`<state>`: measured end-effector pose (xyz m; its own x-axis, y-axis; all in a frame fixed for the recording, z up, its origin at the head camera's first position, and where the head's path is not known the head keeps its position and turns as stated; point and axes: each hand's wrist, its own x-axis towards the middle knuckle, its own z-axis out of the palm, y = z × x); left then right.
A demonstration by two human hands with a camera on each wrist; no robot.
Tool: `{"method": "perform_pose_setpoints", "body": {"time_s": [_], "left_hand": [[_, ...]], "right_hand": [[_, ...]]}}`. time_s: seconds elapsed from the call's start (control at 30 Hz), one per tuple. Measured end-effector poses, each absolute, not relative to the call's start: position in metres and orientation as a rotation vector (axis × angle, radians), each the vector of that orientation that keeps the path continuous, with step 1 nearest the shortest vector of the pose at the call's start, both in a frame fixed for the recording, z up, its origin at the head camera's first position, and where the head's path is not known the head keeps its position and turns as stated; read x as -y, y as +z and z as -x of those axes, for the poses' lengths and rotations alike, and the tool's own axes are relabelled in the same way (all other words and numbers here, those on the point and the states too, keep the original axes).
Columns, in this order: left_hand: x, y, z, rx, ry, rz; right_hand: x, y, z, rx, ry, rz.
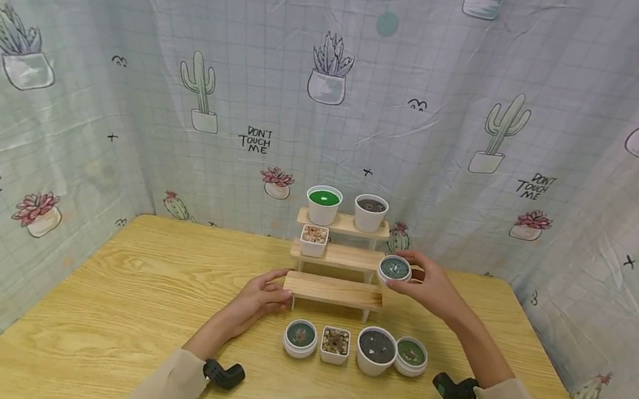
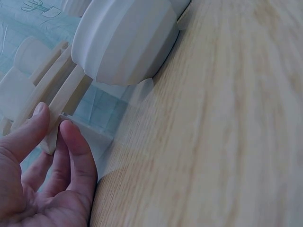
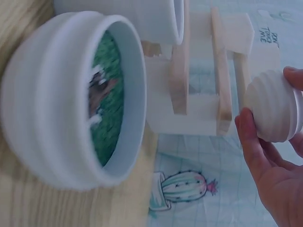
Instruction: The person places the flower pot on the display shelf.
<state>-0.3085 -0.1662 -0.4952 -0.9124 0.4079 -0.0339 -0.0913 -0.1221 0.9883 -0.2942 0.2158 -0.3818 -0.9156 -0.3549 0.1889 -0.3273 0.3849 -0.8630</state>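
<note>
My right hand (image 1: 429, 285) grips a small round white pot (image 1: 395, 269) with a blue-grey filling, thumb and fingers about its sides. The pot is held up beside the right end of the middle step; its ribbed wall shows in the right wrist view. My left hand (image 1: 260, 299) pinches the left end of the lowest step (image 1: 334, 289) of a three-step wooden stand. In the left wrist view, the thumb (image 2: 31, 124) lies on top of that board and the fingers are curled beneath. A square white pot with pebbles (image 1: 314, 240) sits on the middle step's left.
The top step carries a green-filled pot (image 1: 323, 205) and a dark-filled pot (image 1: 370, 213). In front of the stand, a row holds a round pot (image 1: 300, 338), a square pebble pot (image 1: 335, 345), a taller dark-filled pot (image 1: 376, 351) and a green-filled round pot (image 1: 410, 357). A printed curtain (image 1: 378, 133) hangs behind.
</note>
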Motion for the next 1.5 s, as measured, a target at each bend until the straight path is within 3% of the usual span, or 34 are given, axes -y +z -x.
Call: {"method": "perform_pose_setpoints", "body": {"time_s": [0.47, 0.7, 1.5], "left_hand": [[0.165, -0.494, 0.307, -1.829, 2.100, -0.345], [0.164, -0.494, 0.307, -1.835, 2.105, -0.327], [0.164, -0.494, 0.306, -1.838, 2.112, -0.326]], "right_hand": [[-0.174, -0.371, 0.326, -2.726, -1.452, 0.720], [-0.156, -0.372, 0.335, -2.730, -1.454, 0.613], [-0.126, -0.377, 0.343, -2.801, -1.453, 0.542]]}}
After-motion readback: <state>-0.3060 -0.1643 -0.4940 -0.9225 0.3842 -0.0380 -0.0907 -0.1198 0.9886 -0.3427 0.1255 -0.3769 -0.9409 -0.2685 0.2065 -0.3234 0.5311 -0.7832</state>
